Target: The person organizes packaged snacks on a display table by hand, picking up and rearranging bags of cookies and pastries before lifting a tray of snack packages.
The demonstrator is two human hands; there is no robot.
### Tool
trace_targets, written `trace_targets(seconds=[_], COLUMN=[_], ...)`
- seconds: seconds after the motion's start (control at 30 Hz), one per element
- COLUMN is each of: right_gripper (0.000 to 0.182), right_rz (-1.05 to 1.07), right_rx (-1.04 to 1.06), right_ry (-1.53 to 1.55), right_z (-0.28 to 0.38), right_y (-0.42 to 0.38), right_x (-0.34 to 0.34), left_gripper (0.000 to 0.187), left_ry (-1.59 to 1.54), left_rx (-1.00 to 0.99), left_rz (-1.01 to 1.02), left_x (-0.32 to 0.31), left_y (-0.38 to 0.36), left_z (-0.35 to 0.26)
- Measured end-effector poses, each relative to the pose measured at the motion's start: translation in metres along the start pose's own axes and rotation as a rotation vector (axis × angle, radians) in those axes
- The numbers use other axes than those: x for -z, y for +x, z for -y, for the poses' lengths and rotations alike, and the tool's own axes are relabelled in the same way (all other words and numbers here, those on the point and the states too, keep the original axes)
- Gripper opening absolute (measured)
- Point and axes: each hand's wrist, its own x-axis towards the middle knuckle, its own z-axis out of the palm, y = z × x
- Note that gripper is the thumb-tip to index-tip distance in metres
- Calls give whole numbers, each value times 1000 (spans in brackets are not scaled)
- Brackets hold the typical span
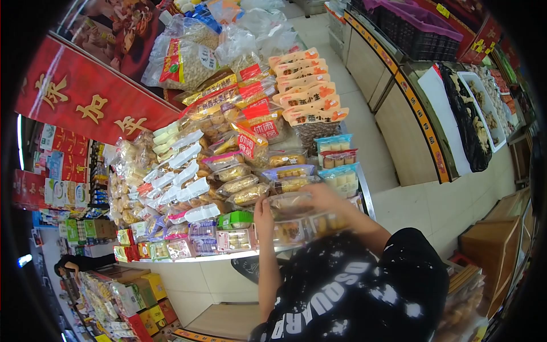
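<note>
My left hand (pixel 263 215) and my right hand (pixel 327 198) are both on a clear plastic pack of brown pastries (pixel 292 204) at the front edge of a snack display shelf (pixel 239 255). The left hand grips the pack's left end and the right hand lies over its right end. Under and around it lie similar clear packs of biscuits (pixel 290 231), a green box (pixel 235 218) and pink-labelled packs (pixel 235 239). My black printed shirt (pixel 347 290) fills the lower right.
The shelf is piled with bagged snacks, orange-labelled packs (pixel 305 85) and big nut bags (pixel 188 60) further back. A red banner (pixel 91 105) hangs at left. A tiled aisle (pixel 364 131), a counter with trays (pixel 456 108), wooden crates (pixel 490 245) and a distant person (pixel 74 264) are around.
</note>
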Motion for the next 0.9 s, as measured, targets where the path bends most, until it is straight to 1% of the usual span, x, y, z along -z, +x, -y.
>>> trace_targets(seconds=[0.03,0.07,0.1,0.13,0.17,0.2,0.23,0.27,0.3,0.33,0.4,0.43,0.47,0.5,0.53,0.57,0.6,0.63,0.67,0.77,0.83,0.87,0.9], right_gripper=[50,50,50,50,50,50,50,50,50,48,46,44,43,42,44,45,46,46,46,47,47,46,46], right_rz=[56,110,110,61,13,14,-33,-79,-78,-28,18,10,6,0,-26,-40,-54,-137,-224,-266,-275,-276,-276], right_rx=[-56,-112,-115,-78,-41,-40,-33,-20,-13,-92,-169,-258,-305,-351,-356,-358,-359,-383,-404,-351,-345,-338,-334], right_ry=[106,212,214,245,273,271,293,315,315,437,562,624,654,685,758,795,832,944,1056,1034,1062,1086,1086], right_z=[6,11,15,18,19,15,8,6,9,12,17,20,20,21,20,16,13,3,0,-6,-1,2,3], right_y=[1,2,1,1,1,1,2,3,2,0,-1,-2,-4,-6,-9,-10,-10,-8,-7,-9,-14,-15,-16], right_x=[7,12,15,17,19,16,10,7,8,10,11,11,10,9,8,3,0,-12,-17,-19,-15,-13,-13], left_gripper=[41,41,40,40,40,38,36,36,34,33,33,34,34,38,44,44,43,42,42,44,41,41,40], left_ry=[-135,-133,-197,-263,-263,-323,-383,-387,-349,-310,-322,-336,-334,-380,-425,-423,-484,-544,-539,-565,-645,-645,-572], left_rx=[88,91,132,173,175,132,87,81,109,137,126,123,123,180,237,238,190,141,141,152,265,263,202], left_rz=[62,61,55,50,51,27,-1,-7,-14,-20,-22,-21,-18,6,29,31,62,95,100,164,171,172,114], left_x=[2,3,3,3,1,0,-2,-2,-1,0,-4,-5,-5,-4,-4,-5,-6,-6,-5,-3,-2,-3,-4], left_y=[1,0,-3,-5,-5,-6,-6,-5,-6,-6,-6,-6,-7,-7,-8,-8,-7,-6,-7,-9,-11,-10,-9], left_z=[9,7,4,1,0,-2,-4,-6,-10,-15,-23,-25,-23,-23,-23,-20,-17,-11,-9,-8,-11,-8,-6])
